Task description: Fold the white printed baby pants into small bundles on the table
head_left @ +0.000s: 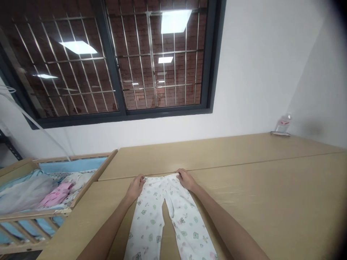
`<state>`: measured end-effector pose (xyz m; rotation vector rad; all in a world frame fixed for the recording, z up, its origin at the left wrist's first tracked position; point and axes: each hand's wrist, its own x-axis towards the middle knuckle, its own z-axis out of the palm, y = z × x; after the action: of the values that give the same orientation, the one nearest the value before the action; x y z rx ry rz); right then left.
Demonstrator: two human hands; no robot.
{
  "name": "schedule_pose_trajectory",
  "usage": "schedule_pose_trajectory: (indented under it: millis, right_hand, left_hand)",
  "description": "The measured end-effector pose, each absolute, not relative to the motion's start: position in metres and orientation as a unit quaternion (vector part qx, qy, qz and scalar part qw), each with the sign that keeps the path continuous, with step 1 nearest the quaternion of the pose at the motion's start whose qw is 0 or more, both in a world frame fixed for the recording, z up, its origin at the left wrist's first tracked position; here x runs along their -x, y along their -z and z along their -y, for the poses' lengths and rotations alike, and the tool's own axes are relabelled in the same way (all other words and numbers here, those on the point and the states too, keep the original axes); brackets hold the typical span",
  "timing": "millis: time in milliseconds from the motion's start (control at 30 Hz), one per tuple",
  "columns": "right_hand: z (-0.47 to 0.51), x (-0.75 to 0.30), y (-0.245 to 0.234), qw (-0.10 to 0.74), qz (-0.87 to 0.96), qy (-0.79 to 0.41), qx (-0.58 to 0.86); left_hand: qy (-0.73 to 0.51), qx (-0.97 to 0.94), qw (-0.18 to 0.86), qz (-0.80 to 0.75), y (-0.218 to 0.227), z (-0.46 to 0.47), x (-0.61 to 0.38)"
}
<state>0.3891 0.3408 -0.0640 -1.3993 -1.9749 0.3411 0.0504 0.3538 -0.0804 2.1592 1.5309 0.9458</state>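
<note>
My left hand (135,188) and right hand (187,180) are on the far corners of the waistband of the white baby trousers with a small green print (162,216). Fingers are curled and bunched over the edge on both sides, hands spread apart with the waistband stretched between them. Can't confirm a true pinch: my fingers hide the contact, and the thumbs and any cloth under them are hard to make out. The trousers lie flat on the pale wooden table (271,195), legs running toward me and cut off by the bottom of the frame, so the cuffs are out of view. Far off, a seam (244,162) crosses the tabletop. Left of the table is a wooden crib with blue padding (73,165), cut off by the frame, holding a pink garment (56,195) and a grey cloth (25,193), both too rumpled to identify. At the far right of the table stands a clear plastic bottle (282,124), small and hard to read. Beyond is a dark-framed window with metal bars (162,57).
</note>
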Motion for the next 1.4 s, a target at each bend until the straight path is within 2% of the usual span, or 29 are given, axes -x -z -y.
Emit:
schedule_pose_trajectory:
  millis: [367, 700, 800, 900, 967, 1167, 1400]
  right_hand:
    - [-0.369, -0.401, 0.071, 0.380, 0.726, -0.185, 0.543]
    - [-0.373, -0.402, 0.070, 0.394, 0.687, -0.256, 0.555]
    - [-0.375, -0.403, 0.069, 0.392, 0.676, -0.285, 0.556]
    - [-0.376, -0.404, 0.065, 0.388, 0.666, -0.305, 0.560]
    - [-0.377, -0.405, 0.062, 0.384, 0.659, -0.313, 0.566]
    - [-0.380, -0.402, 0.055, 0.371, 0.633, -0.321, 0.599]
    - [-0.380, -0.396, 0.051, 0.369, 0.616, -0.321, 0.617]
  left_hand:
    - [-0.346, -0.756, 0.159, -0.532, 0.078, -0.378, -0.057]
    - [-0.348, -0.782, 0.156, -0.493, 0.021, -0.306, -0.095]
    - [-0.292, -0.830, 0.188, -0.436, -0.005, -0.245, -0.127]
    - [-0.125, -0.902, 0.230, -0.345, -0.026, -0.179, -0.154]
    - [-0.082, -0.923, 0.224, -0.302, -0.033, -0.144, -0.168]
    - [-0.040, -0.945, 0.162, -0.282, -0.016, -0.103, -0.204]
    - [0.009, -0.903, 0.188, -0.387, 0.006, -0.096, -0.245]
